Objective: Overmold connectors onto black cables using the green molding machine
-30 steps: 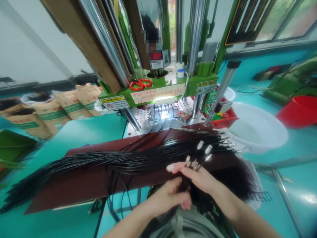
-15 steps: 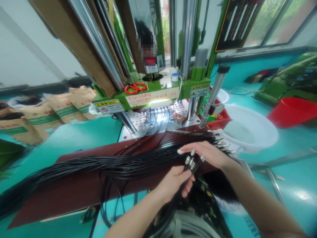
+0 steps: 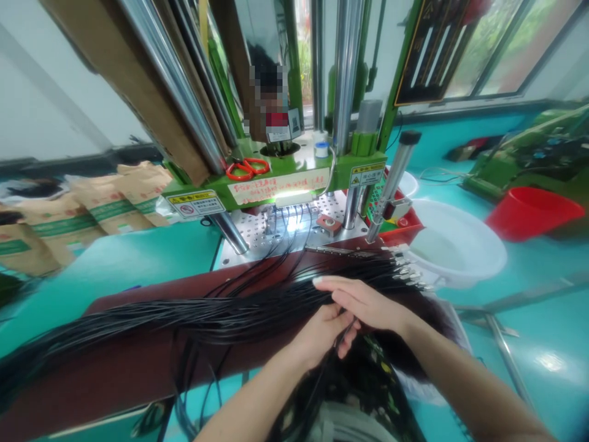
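Observation:
My left hand (image 3: 317,336) is closed around a few thin black cables, whose lower lengths hang down toward my lap. Over it lies my right hand (image 3: 370,302), fingers stretched out, palm against the cable ends; it hides their metal connectors. Just beyond my hands a thick bundle of black cables (image 3: 197,316) runs across a dark red board (image 3: 115,374). Silvery connectors (image 3: 407,273) tip the bundle's right end. Several more cables lead into a brightly lit metal mould (image 3: 292,221) on the press bed.
A green press (image 3: 294,175) with steel columns stands ahead, red-handled scissors (image 3: 248,169) lying on it. To the right are a red tray (image 3: 409,226), a white tub (image 3: 460,242) and a red bucket (image 3: 534,215). Paper sacks (image 3: 69,221) stand at left.
My right hand has moved left and down onto the cable ends above my left hand, covering connectors that showed before. The view has shifted slightly.

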Demonstrator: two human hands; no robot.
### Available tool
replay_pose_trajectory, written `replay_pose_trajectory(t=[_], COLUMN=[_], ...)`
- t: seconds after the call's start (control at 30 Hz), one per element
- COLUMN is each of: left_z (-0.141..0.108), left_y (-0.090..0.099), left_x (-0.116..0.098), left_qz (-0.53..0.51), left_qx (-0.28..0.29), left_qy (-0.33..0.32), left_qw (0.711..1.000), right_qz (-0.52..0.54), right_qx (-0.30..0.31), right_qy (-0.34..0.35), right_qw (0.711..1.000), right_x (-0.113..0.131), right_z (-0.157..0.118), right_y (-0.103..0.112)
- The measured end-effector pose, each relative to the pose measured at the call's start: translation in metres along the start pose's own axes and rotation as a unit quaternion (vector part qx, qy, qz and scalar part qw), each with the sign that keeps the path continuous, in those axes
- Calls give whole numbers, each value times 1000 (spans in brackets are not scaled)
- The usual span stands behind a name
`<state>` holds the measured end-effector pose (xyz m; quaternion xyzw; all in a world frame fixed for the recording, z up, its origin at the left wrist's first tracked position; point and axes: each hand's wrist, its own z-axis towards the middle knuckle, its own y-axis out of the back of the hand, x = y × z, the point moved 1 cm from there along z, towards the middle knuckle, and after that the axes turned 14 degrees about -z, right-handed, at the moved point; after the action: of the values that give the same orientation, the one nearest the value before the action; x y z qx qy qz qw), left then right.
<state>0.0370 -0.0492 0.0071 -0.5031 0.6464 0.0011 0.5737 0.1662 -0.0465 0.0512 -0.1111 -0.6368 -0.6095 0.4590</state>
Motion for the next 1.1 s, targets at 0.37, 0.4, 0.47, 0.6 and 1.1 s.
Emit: replay_pose_trajectory(t=[0.37,0.4,0.47,0.6,1.1], left_z=[2,1,-1,-4,1], left_y=[27,30,34,35,36], left_x=[-2,-1,0,0,-5], left_qz=[-39,-40,-35,-29,12], left_qx=[-120,-123,-113,-88,-124], left_qy=[-132,-139,-149,-157,-213], left_qw=[983,982,982,983,969], right_qz=[-439,-478,-535,-583,-575], right_qx=[-12,-5,1,-7,116], right_qy=[-61,-63,-98,-198,-143], right_qw=[896,876,839,788,797], right_x=[-60,-61,-59,-59,-90], right_z=[23,20,14,8,38], right_y=[15,13,10,21,64])
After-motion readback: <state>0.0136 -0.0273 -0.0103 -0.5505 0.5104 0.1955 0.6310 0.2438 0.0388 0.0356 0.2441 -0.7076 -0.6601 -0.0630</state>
